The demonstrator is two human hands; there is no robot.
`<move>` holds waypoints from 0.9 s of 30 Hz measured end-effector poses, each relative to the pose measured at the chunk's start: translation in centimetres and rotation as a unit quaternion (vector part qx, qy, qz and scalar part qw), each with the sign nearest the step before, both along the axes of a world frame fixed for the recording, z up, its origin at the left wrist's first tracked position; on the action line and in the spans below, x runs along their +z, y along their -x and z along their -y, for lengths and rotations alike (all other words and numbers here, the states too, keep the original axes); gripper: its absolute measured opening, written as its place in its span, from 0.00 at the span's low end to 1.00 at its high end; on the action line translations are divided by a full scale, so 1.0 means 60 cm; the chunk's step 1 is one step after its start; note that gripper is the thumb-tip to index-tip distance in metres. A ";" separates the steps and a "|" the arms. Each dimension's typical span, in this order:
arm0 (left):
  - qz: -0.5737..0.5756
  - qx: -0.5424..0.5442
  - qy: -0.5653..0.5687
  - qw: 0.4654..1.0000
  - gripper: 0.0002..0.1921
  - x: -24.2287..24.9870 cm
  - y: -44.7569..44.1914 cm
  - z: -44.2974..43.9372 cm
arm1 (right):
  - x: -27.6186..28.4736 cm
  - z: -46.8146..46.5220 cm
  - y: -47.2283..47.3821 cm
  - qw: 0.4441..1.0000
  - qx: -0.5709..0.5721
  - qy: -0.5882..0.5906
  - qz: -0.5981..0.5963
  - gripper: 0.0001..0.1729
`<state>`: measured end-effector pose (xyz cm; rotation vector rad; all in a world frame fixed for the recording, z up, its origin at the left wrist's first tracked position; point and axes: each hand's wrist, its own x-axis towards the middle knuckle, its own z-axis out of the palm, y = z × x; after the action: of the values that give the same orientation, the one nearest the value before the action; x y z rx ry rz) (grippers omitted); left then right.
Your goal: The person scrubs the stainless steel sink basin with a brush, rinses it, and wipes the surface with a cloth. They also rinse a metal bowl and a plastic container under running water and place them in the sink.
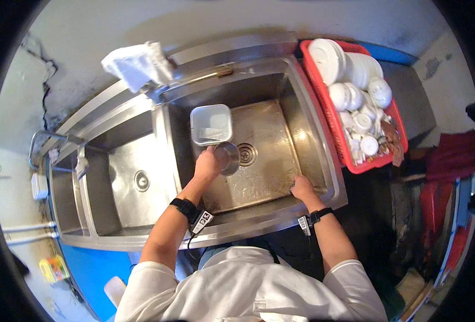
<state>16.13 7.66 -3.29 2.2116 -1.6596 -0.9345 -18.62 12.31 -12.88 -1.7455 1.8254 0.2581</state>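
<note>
Over the right-hand basin of a stainless steel sink point(257, 177), my left hand point(207, 166) grips the rim of a round metal bowl point(228, 159), which partly covers the floor near the drain point(246, 154). Just beyond that hand is a square translucent plastic container point(211, 122) with what looks like water in it. Down in the front right part of the same basin, my right hand point(303, 187) is closed around a small greyish object point(292, 185), mostly hidden by the fingers. The basin floor is wet.
A red plastic basket point(340, 139) of white plates point(328, 60), bowls and cups stands right of the sink. A second basin point(141, 201) lies to the left. White cloth point(138, 64) hangs over the faucet area; a brush point(205, 76) rests on the back ledge.
</note>
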 end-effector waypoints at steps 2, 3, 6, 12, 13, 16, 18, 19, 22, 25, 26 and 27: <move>-0.051 0.078 -0.027 0.995 0.14 -0.009 -0.067 -0.019 | -0.009 0.011 -0.026 0.999 0.035 -0.011 0.021 0.16; -0.130 0.145 -0.032 0.980 0.14 -0.014 -0.093 -0.032 | -0.009 0.013 -0.040 0.999 0.047 -0.024 0.015 0.15; -0.237 0.256 0.030 0.937 0.17 -0.021 -0.160 -0.064 | -0.001 0.026 -0.100 0.984 0.160 -0.071 0.020 0.13; -0.362 0.381 0.074 0.847 0.17 -0.036 -0.256 -0.068 | 0.044 0.018 -0.258 0.961 0.268 -0.062 0.034 0.12; -0.363 0.403 0.079 0.836 0.18 -0.041 -0.263 -0.066 | 0.053 0.011 -0.284 0.958 0.275 -0.052 0.055 0.12; -0.362 0.447 0.121 0.809 0.18 -0.053 -0.275 -0.061 | 0.083 -0.015 -0.356 0.949 0.304 -0.033 0.080 0.14; -0.354 0.452 0.117 0.810 0.21 -0.060 -0.278 -0.056 | 0.099 -0.032 -0.391 0.943 0.314 -0.015 0.108 0.14; -0.343 0.450 0.124 0.815 0.21 -0.064 -0.280 -0.053 | 0.105 -0.041 -0.405 0.940 0.315 0.000 0.127 0.14; -0.329 0.441 0.140 0.823 0.21 -0.077 -0.286 -0.044 | 0.118 -0.075 -0.448 0.924 0.318 0.069 0.202 0.10; -0.304 0.434 0.128 0.839 0.27 -0.094 -0.295 -0.038 | 0.129 -0.118 -0.496 0.901 0.319 0.077 0.282 0.18; -0.255 0.423 0.128 0.860 0.28 -0.100 -0.296 -0.040 | 0.133 -0.132 -0.510 0.888 0.331 0.071 0.312 0.21; -0.029 0.351 0.156 0.923 0.30 -0.102 -0.301 -0.041 | 0.137 -0.147 -0.519 0.866 0.354 0.102 0.339 0.25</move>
<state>34.18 10.10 -9.44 2.2457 -0.7863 -0.4880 12.52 21.14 -4.64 -2.2242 0.6892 -0.2623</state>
